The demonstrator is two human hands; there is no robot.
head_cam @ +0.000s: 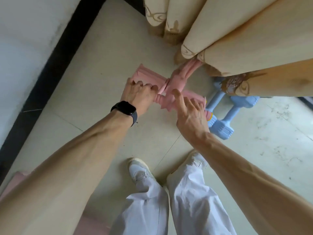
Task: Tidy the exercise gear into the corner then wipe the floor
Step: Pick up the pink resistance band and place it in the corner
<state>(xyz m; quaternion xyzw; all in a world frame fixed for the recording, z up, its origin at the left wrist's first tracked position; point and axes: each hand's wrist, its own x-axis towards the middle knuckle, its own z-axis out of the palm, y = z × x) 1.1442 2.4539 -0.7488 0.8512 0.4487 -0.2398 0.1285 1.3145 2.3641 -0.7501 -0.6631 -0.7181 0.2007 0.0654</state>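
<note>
Pink exercise frame [177,81], lying on floor [101,65] at frame centre, its 1 o'clock end under curtain [237,31]; left hand [138,94] at its 9 o'clock, fingers curled round it; right hand [191,114] at its 4 o'clock, fingers straight, resting on it; blue dumbbells [235,111] just beside at 3 o'clock.

Views: one, a wide-angle camera worn on the head.
Facing: forward and steeply down at the floor [94,102], along both forearms.
Centre: the fingers [177,97] of the left hand [137,95] and right hand [190,114] on the pink dumbbells [171,82], mid-frame.
Nearness: close; the forearms fill the lower corners.
Edges: curtain [237,31] beyond the fingers, wall [25,39] to their left, shoes [138,172] nearer the camera than the fingers.
</note>
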